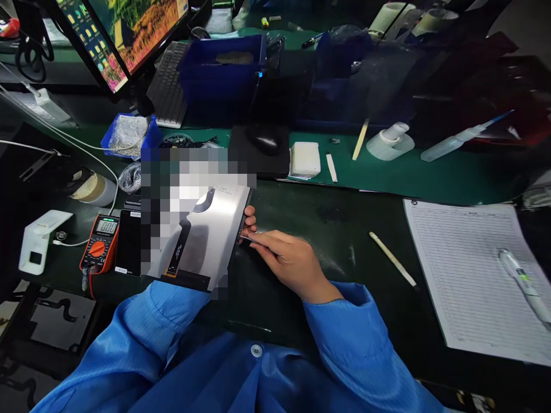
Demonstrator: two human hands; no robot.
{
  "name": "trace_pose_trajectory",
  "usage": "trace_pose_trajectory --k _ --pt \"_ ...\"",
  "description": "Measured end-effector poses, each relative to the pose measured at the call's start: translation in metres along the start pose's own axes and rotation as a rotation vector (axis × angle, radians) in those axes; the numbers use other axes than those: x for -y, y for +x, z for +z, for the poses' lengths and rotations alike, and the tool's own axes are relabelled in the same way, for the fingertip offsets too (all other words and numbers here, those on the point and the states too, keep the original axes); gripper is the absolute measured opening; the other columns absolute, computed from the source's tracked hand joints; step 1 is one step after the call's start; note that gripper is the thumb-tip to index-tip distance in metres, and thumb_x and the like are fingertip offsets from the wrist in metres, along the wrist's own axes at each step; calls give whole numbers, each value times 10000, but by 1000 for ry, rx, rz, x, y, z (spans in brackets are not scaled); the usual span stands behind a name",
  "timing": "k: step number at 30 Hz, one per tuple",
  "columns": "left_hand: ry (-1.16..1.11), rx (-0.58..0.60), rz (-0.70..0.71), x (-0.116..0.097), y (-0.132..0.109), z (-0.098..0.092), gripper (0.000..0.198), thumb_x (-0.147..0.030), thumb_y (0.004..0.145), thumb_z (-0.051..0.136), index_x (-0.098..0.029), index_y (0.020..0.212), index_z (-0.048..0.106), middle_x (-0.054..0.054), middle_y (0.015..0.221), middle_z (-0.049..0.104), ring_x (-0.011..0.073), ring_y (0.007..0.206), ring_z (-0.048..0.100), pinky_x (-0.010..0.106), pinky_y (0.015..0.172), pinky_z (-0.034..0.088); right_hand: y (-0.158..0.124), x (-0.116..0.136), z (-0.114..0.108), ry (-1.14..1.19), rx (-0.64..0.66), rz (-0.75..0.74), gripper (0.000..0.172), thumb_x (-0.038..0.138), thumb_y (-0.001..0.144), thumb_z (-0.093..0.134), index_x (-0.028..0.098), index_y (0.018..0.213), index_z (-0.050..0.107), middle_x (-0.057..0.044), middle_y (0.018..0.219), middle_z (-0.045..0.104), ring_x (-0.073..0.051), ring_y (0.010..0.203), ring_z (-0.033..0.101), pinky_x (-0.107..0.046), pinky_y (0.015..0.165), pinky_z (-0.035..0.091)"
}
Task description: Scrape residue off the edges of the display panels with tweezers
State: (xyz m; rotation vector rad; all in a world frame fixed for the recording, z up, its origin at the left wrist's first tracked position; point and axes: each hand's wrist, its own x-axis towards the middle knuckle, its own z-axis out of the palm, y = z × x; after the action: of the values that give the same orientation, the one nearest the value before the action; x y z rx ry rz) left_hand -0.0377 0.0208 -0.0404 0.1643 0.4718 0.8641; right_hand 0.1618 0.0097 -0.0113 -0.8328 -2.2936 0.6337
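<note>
A display panel (pixel 219 229) with a bright silver back and a dark flex cable (pixel 184 238) is held up, tilted, left of the middle. My left hand (pixel 249 219) grips it from behind; only curled fingertips show past its right edge, and the rest is hidden. Part of the panel is covered by blurred blocks. At that same edge my right hand (pixel 297 261) pinches a thin, pointed thing (pixel 246 237), too small to name, its tip touching or very close to the panel.
Left of the panel lie an orange multimeter (pixel 100 244), a dark screen (pixel 129 241) and a white bracket (pixel 41 241). A wooden stick (pixel 392 259) and lined paper (pixel 469 275) with a pen (pixel 523 281) lie right. Behind are a mouse (pixel 263 139), white pads (pixel 305 159) and a blue bin (pixel 221 71).
</note>
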Motion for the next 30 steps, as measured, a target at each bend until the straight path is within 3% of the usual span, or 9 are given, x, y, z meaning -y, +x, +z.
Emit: trace_pose_trajectory --k 7,12,15,21,25,30 --pt "-9 6 89 5 -2 -1 248 -409 814 600 -181 872 522 47 814 580 168 705 612 233 574 469 0 -4 -2 -64 53 -6 236 251 983 543 264 1121 735 -14 995 793 -184 859 749 -313 781 592" --pt "20 140 -73 -6 2 -15 531 -586 623 724 -173 900 537 64 866 591 206 781 613 275 616 491 3 0 -5 -12 45 -4 193 254 967 573 255 1094 719 -20 981 790 -180 839 753 -286 741 600" --pt "29 202 -102 -13 7 -20 629 -622 528 767 -171 898 531 56 833 573 220 778 611 283 595 485 5 3 -7 17 47 4 192 235 954 591 270 1084 727 -7 903 776 -159 784 739 -258 699 596" --pt "-17 83 -40 -6 -1 -9 382 -474 764 634 -165 970 544 69 852 599 194 756 619 241 567 441 4 2 -9 7 -10 18 268 281 975 559 282 1195 711 -26 912 763 -165 793 721 -267 701 591" --pt "-66 44 5 -3 -8 -1 307 -410 802 615 -161 968 544 65 864 601 178 735 636 234 595 469 3 0 -7 -17 13 26 313 331 1001 501 258 1241 690 -48 925 749 -176 800 704 -289 696 577" --pt "-60 -29 -4 -3 -6 4 214 -371 845 545 -164 892 520 50 768 573 170 648 623 219 518 452 2 -1 -3 -79 17 28 279 308 1000 504 252 1170 718 -44 924 764 -189 817 699 -312 720 559"
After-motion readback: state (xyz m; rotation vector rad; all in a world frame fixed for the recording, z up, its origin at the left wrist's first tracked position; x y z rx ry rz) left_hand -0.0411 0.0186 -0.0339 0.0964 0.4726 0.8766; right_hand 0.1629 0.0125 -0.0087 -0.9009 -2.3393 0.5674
